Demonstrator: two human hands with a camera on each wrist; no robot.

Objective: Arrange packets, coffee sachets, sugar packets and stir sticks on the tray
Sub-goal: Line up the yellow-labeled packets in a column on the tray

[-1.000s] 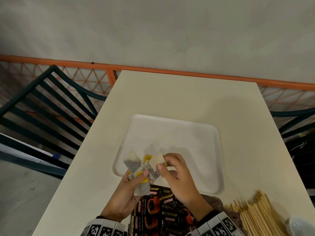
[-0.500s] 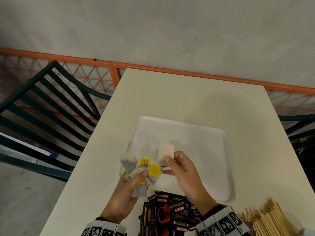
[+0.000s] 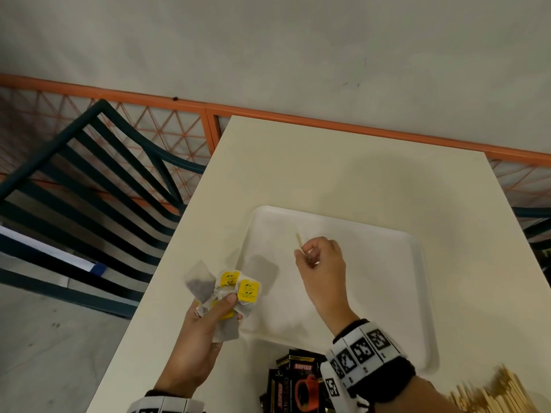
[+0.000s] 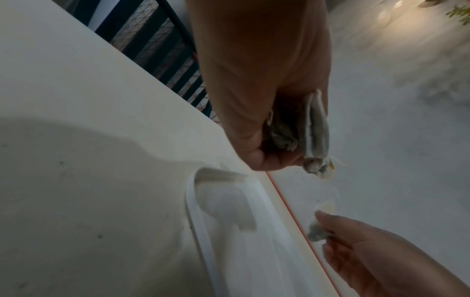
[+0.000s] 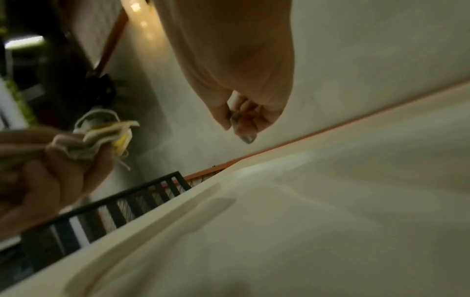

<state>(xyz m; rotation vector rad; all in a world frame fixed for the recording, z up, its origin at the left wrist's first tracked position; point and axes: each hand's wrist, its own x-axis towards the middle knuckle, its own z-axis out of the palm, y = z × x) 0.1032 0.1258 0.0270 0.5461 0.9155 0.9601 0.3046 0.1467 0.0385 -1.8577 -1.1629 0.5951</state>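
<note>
My left hand [image 3: 219, 307] grips a bunch of tea bags [image 3: 228, 289] with yellow tags, just off the left edge of the white tray [image 3: 417, 296]. The bunch [image 4: 314, 138] shows edge-on in the left wrist view. My right hand [image 3: 308, 251] hovers over the middle of the tray and pinches a single tea bag [image 3: 298, 240], mostly hidden by the fingers. That bag [image 5: 245, 137] pokes out below the fingertips in the right wrist view, with the left hand's bunch [image 5: 101, 138] off to the left. The tray floor that shows is bare.
Black Kopiko coffee sachets [image 3: 298, 383] lie in a pile at the table's near edge, between my wrists. Wooden stir sticks [image 3: 492, 394] are heaped at the near right. A dark slatted chair [image 3: 89, 186] stands left of the table, an orange railing [image 3: 328, 122] behind it.
My right hand has pulled one tea bag away from the bunch and carried it forward over the tray. The left hand keeps the rest near the tray's left edge.
</note>
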